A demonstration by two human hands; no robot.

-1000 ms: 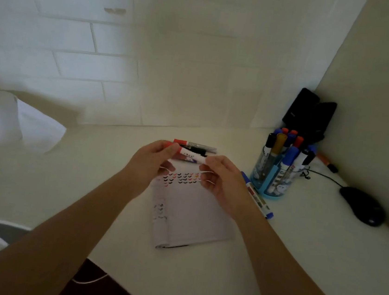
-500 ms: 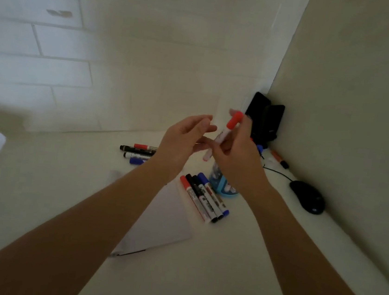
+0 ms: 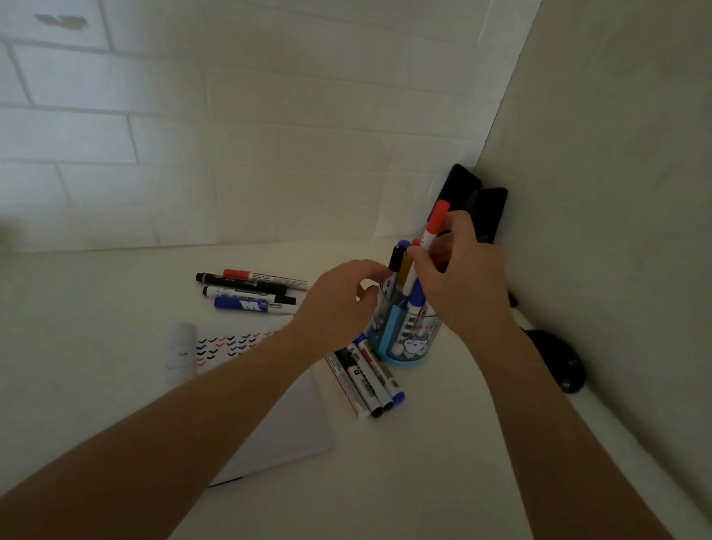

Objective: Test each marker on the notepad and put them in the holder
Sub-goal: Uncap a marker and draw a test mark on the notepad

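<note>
By the worktop's far right corner, the right hand (image 3: 468, 282) pinches a red-capped marker (image 3: 436, 223) above the holder (image 3: 403, 342). The left hand (image 3: 337, 303) curls alongside, hold unclear. Next: lower it in, release.

I count four markers (image 3: 252, 305) in a row at the back. A bunch (image 3: 366, 382) of roughly four more lies beside the one holder (image 3: 407, 346); they overlap, so that count is loose. At least four caps (image 3: 396, 259) show in the holder. One red-capped marker (image 3: 435, 221) is in my right hand (image 3: 468, 282). There is one notepad (image 3: 305, 424), one mouse (image 3: 557, 359) and two black slabs (image 3: 487, 209) in the corner.
</note>
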